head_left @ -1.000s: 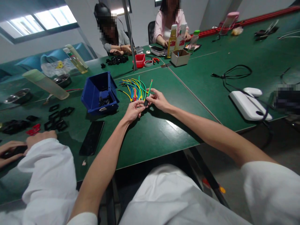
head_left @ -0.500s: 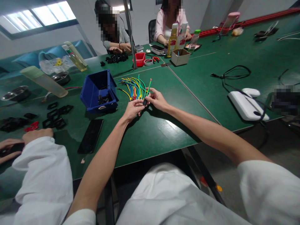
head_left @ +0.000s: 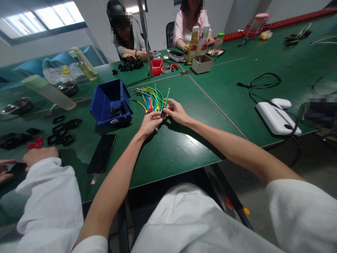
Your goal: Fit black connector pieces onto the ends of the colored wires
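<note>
Between my two hands is a small black cylindrical part (head_left: 163,113), from which a green wire (head_left: 167,97) points up and away. My left hand (head_left: 151,123) pinches the lower end of the black part. The fingers of my right hand (head_left: 175,111) close on its upper end, where the wire comes out. Just behind my hands lies a bundle of yellow, blue and green wires (head_left: 150,96), with a red piece among them. To the left stands a blue bin (head_left: 101,114) holding several black parts (head_left: 117,111).
A black phone (head_left: 102,153) lies left of my left forearm. Black square frames (head_left: 63,130) are spread near a co-worker's white sleeve (head_left: 52,196). A cardboard box (head_left: 202,64), a red tray (head_left: 156,66) and a metal pole (head_left: 146,38) stand farther back. At right is a white device (head_left: 276,117) with a cable.
My hands keep the same grip on the black part and green wire, almost unmoved. The neighbour's hand at left has shifted slightly, and a person across the table has moved a hand.
</note>
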`<move>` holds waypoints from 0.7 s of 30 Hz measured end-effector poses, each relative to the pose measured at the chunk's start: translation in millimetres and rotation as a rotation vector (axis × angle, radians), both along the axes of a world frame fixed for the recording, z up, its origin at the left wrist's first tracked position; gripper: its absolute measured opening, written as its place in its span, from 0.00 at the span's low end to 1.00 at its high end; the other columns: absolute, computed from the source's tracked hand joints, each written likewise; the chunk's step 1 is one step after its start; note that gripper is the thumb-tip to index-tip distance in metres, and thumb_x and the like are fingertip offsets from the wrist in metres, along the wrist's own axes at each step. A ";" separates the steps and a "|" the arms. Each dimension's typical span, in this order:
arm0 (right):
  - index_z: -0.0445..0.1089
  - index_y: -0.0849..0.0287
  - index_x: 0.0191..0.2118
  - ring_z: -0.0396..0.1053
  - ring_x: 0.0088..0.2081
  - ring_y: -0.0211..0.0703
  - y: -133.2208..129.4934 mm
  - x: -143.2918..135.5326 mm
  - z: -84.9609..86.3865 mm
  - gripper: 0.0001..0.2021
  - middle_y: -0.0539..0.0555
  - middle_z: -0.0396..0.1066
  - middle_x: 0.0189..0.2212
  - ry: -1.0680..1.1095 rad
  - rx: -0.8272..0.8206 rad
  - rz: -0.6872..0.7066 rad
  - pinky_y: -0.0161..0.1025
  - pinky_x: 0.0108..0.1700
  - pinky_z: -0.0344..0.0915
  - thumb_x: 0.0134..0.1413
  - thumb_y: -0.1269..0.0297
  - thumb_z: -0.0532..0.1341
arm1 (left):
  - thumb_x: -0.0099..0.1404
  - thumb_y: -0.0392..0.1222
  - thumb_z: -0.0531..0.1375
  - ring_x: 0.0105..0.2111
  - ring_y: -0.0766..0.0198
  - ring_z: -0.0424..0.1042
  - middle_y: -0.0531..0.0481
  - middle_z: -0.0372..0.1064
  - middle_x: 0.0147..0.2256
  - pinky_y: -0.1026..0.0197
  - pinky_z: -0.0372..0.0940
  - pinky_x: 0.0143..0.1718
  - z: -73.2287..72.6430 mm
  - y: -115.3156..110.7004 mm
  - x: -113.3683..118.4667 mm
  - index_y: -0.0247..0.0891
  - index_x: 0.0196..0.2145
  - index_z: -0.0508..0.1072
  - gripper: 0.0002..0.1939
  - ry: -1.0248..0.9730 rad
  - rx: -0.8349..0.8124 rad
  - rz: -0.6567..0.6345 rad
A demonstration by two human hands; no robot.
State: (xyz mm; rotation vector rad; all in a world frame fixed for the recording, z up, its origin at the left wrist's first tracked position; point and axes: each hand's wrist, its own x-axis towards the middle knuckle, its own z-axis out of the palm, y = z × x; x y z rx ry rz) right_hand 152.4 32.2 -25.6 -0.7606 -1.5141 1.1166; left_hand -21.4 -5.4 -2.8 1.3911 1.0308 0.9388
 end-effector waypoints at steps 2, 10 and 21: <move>0.58 0.61 0.55 0.66 0.23 0.34 0.9 0.4 -0.6 0.26 0.43 0.65 0.22 -0.006 -0.004 -0.005 0.33 0.28 0.65 0.52 0.57 0.64 | 0.51 0.39 0.67 0.32 0.64 0.72 0.40 0.75 0.41 0.70 0.57 0.18 -1.5 0.3 -0.3 0.32 0.46 0.72 0.24 0.011 0.014 -0.008; 0.60 0.63 0.55 0.66 0.23 0.33 -2.4 1.2 3.9 0.27 0.43 0.66 0.22 -0.014 -0.046 -0.005 0.32 0.28 0.65 0.51 0.58 0.65 | 0.53 0.44 0.67 0.34 0.61 0.74 0.39 0.75 0.42 0.70 0.57 0.18 -6.7 1.8 -1.1 0.33 0.46 0.72 0.24 -0.005 0.040 -0.039; 0.61 0.63 0.53 0.66 0.22 0.33 -4.1 0.4 4.7 0.27 0.43 0.66 0.21 0.015 -0.070 -0.018 0.32 0.26 0.65 0.49 0.58 0.66 | 0.55 0.37 0.63 0.23 0.68 0.70 0.44 0.75 0.37 0.65 0.64 0.23 2.7 -2.4 4.8 0.33 0.43 0.74 0.16 0.254 0.196 0.091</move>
